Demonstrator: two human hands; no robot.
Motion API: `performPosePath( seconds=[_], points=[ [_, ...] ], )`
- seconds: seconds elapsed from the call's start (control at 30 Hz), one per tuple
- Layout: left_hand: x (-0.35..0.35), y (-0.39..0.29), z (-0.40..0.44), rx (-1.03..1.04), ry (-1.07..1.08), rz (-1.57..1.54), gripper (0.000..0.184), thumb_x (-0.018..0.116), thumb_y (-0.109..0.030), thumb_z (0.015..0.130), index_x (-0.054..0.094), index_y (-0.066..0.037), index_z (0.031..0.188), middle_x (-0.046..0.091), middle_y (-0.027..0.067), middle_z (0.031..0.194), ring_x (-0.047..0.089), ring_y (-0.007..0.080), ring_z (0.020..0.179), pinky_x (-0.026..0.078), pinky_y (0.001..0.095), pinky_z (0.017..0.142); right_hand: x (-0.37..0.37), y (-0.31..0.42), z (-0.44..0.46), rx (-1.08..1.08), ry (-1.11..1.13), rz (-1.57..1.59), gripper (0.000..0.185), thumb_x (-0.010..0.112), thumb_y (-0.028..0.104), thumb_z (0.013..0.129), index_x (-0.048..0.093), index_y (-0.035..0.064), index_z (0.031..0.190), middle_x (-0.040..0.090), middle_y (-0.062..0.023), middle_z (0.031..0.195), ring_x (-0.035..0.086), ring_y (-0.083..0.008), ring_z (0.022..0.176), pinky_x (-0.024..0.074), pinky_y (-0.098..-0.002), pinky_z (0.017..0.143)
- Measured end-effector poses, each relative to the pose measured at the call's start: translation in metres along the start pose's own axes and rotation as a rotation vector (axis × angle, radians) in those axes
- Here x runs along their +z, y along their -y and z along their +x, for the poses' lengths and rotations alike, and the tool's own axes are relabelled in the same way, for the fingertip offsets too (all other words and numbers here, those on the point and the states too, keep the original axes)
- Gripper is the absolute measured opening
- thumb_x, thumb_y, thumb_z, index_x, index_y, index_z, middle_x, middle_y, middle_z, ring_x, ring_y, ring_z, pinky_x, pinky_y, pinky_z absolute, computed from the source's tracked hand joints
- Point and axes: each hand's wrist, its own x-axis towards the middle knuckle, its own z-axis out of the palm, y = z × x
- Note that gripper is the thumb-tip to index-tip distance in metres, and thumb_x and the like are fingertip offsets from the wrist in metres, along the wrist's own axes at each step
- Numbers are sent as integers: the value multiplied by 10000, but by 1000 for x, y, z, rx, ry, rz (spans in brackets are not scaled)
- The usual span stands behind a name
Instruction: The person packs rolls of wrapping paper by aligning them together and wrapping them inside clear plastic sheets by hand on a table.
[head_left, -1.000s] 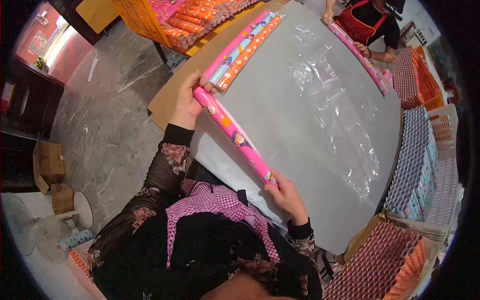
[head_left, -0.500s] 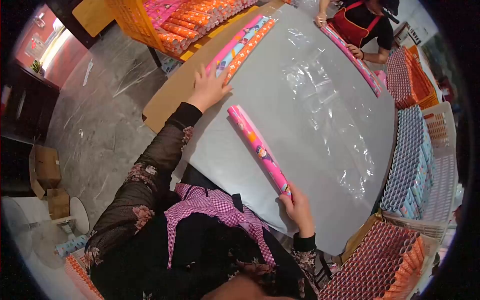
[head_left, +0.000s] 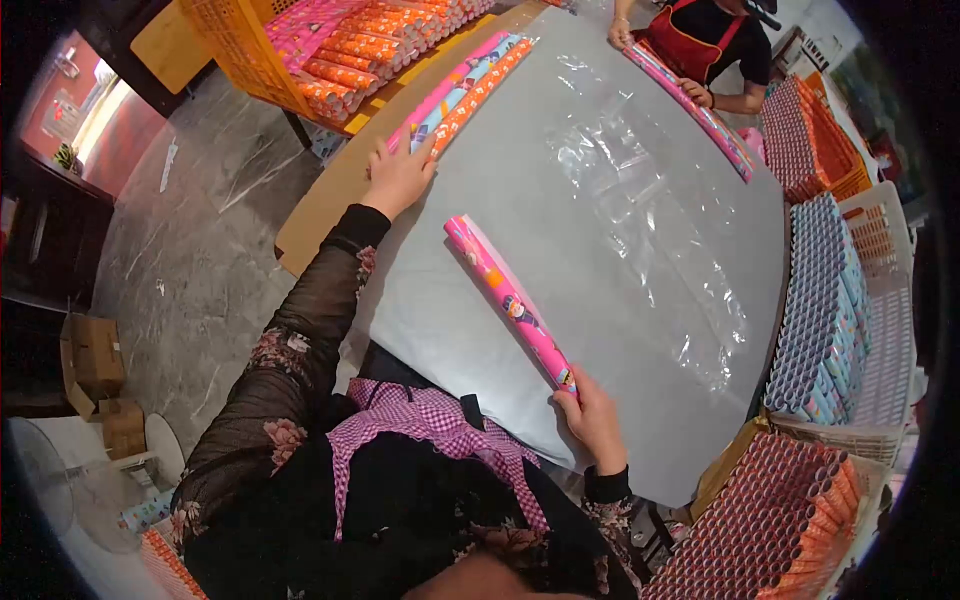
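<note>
My right hand [head_left: 594, 420] grips the near end of a pink wrapping paper roll [head_left: 510, 305] printed with cartoon figures. The roll lies slanted across the grey tabletop [head_left: 480, 400], its far end pointing up and left. My left hand [head_left: 399, 180] rests with fingers apart at the near ends of three rolls lying side by side: a pink roll [head_left: 450, 88], a light blue roll [head_left: 464, 96] and an orange roll [head_left: 482, 98]. The fingertips appear to touch these rolls; the exact contact is partly hidden.
Clear plastic film [head_left: 650, 200] lies mid-table. Across it, a co-worker [head_left: 715, 45] holds a pink roll [head_left: 690, 105]. An orange crate [head_left: 235, 60] of rolls stands at the back left. Blue rolls [head_left: 815, 310] and red rolls [head_left: 750, 520] fill baskets along the right edge.
The view has shifted slightly, so most things appear a little further left. My left hand stays by the three rolls, and my right hand keeps its grip on the pink roll.
</note>
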Motion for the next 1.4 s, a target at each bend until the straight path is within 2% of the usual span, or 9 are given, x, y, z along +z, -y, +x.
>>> performPosePath(
  seconds=[0.07,0.73,0.8,0.83,0.9,1.07,1.23,1.33,1.4],
  points=[
    [-3,0,3,-13,30,-20,505,539,-410,935,454,-308,1422,342,180,1516,401,559,1216,364,660,946,-1,4,2,-3,0,-39,392,670,196,849,558,80,1207,632,-214,944,623,-412,842,494,-455,695],
    [1,24,9,11,26,-13,490,516,-420,945,439,-332,1420,337,141,1521,403,535,1232,368,649,961,3,-13,17,-68,-33,-168,438,668,227,854,567,85,1256,646,-195,986,622,-404,864,495,-444,725],
    [11,30,8,97,-120,-17,497,561,-402,911,468,-301,1389,363,165,1485,430,561,1152,399,650,912,0,-7,16,-25,-29,-220,427,675,220,843,579,91,1239,650,-186,999,627,-396,875,503,-444,731],
    [-6,21,5,54,-39,-43,548,589,-379,898,454,-238,1410,322,184,1506,353,570,1249,363,663,957,0,-7,16,-14,-25,-207,420,677,221,842,582,90,1229,650,-187,992,627,-397,872,504,-444,733],
    [-8,11,-2,143,-230,95,606,623,-346,883,431,-170,1430,289,195,1520,283,553,1324,323,666,1000,-3,-2,17,-18,-38,-203,397,671,236,847,582,87,1203,647,-187,964,628,-395,859,505,-445,733],
    [-34,-42,-45,476,-82,-395,536,596,-340,911,473,-90,1369,338,157,1519,237,423,1421,217,579,1106,-8,0,23,-47,-24,-251,397,634,261,874,534,110,1228,625,-159,893,617,-374,817,486,-447,683],
    [-63,-59,-62,649,178,-694,486,662,-274,878,529,-61,1295,514,163,1332,452,370,1233,324,480,1055,-7,-10,27,-140,-68,-268,363,615,274,891,537,124,1212,607,-142,868,612,-362,798,481,-456,677],
    [-56,-52,-62,662,157,-700,392,707,-199,838,589,-30,1172,598,157,1140,543,347,1044,413,417,933,-14,-4,25,-37,-61,-268,346,602,279,907,538,107,1199,602,-140,870,605,-360,820,479,-457,691],
    [-49,-50,-65,667,89,-725,291,713,-140,823,625,-12,1069,611,148,1084,560,344,981,452,407,856,-11,-14,26,-155,-98,-251,338,595,287,916,542,106,1196,598,-130,877,599,-353,838,475,-454,707]
  ],
)
